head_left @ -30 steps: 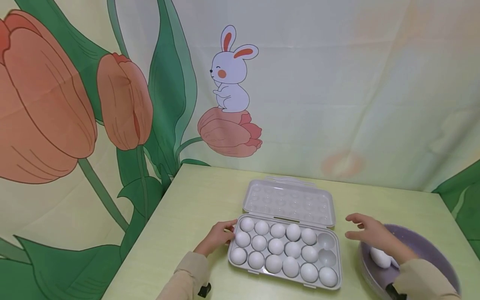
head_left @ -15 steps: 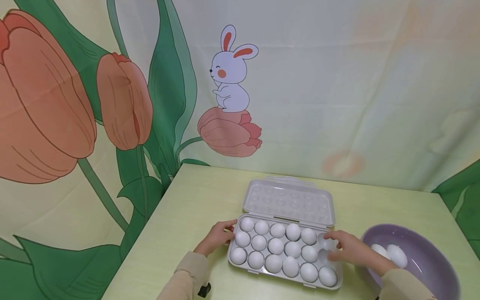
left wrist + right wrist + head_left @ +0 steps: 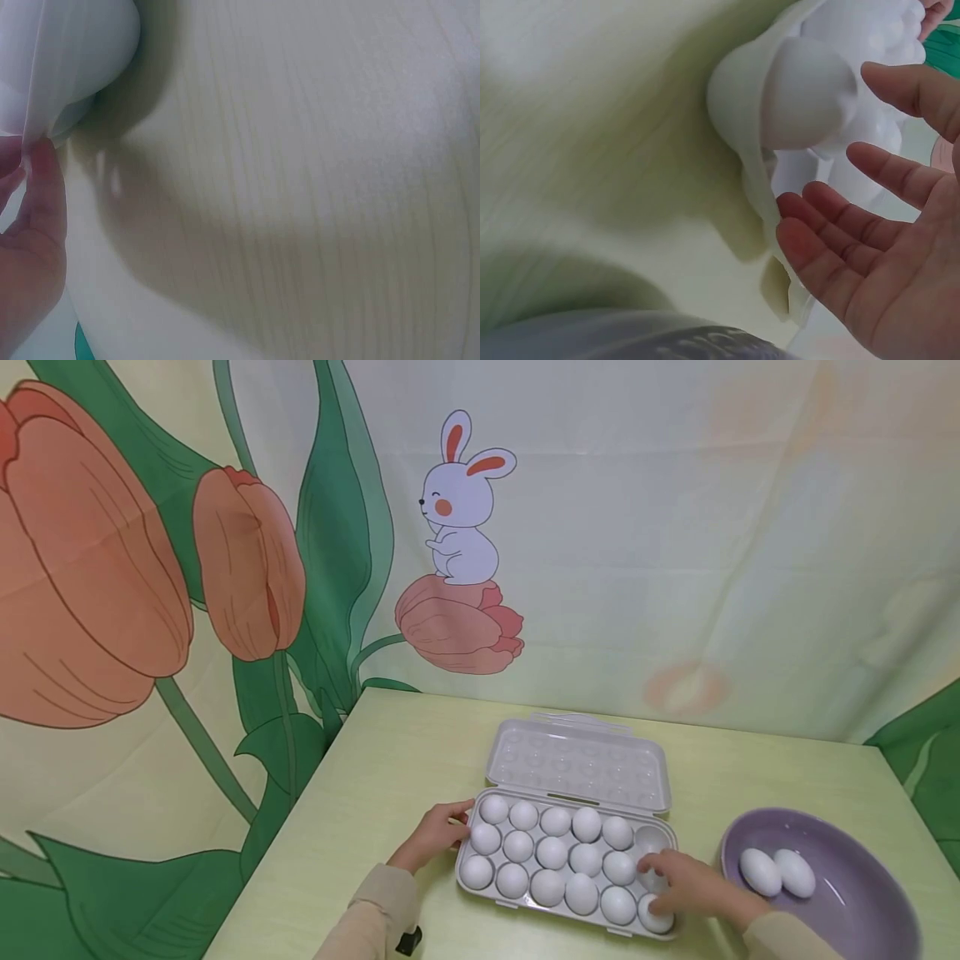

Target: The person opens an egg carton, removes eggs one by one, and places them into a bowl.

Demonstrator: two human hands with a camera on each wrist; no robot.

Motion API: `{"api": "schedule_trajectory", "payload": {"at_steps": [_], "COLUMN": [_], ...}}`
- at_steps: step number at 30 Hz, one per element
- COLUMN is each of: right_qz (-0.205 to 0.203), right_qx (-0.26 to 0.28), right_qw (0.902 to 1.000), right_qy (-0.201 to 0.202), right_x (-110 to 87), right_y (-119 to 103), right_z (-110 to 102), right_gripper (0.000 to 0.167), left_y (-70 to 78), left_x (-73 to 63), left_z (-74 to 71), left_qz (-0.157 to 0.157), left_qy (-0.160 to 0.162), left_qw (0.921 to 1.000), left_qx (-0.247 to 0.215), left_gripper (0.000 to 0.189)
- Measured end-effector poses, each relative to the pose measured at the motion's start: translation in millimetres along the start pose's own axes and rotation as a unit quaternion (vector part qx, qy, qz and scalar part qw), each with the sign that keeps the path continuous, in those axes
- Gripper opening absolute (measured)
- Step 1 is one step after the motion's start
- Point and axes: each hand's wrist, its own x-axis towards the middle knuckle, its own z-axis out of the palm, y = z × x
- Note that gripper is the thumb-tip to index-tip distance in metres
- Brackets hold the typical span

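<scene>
A white plastic egg box (image 3: 651, 838) with its lid (image 3: 577, 760) folded back holds rows of white eggs (image 3: 552, 852). Two cups in the right-hand column hold no egg. My left hand (image 3: 435, 833) pinches the box's left rim, and its fingers (image 3: 46, 176) show at that rim in the left wrist view. Over the right end of the box reaches my right hand (image 3: 693, 885), fingers apart with nothing between them. The near right corner egg (image 3: 802, 94) sits in its cup, the thumb (image 3: 896, 79) close beside it.
At the right stands a purple bowl (image 3: 855, 881) with two white eggs (image 3: 795, 872) side by side in it. A printed cloth (image 3: 600, 568) with tulips and a rabbit hangs behind the pale yellow table (image 3: 405, 743).
My right hand has moved left from above the bowl to the box, then toward its near right corner. Both eggs in the bowl now show fully. The left hand has stayed put.
</scene>
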Motion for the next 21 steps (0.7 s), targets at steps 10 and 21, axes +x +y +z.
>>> {"api": "schedule_trajectory", "payload": {"at_steps": [10, 21], "right_qz": [0.004, 0.0], "right_qx": [-0.012, -0.094], "right_qw": [0.9997, 0.9956], "right_qy": [-0.02, 0.01], "right_x": [0.9, 1.8], "right_y": [-2, -10], "right_z": [9, 18], "right_gripper": [0.035, 0.03], "left_y": [-16.7, -18.0], "left_x": [8.7, 9.6], "left_z": [0.8, -0.3], "left_qz": [0.006, 0.008], "left_qy": [0.0, -0.009], "left_qw": [0.9999, 0.9999], "left_qx": [0.012, 0.011], "left_gripper": [0.054, 0.055]}}
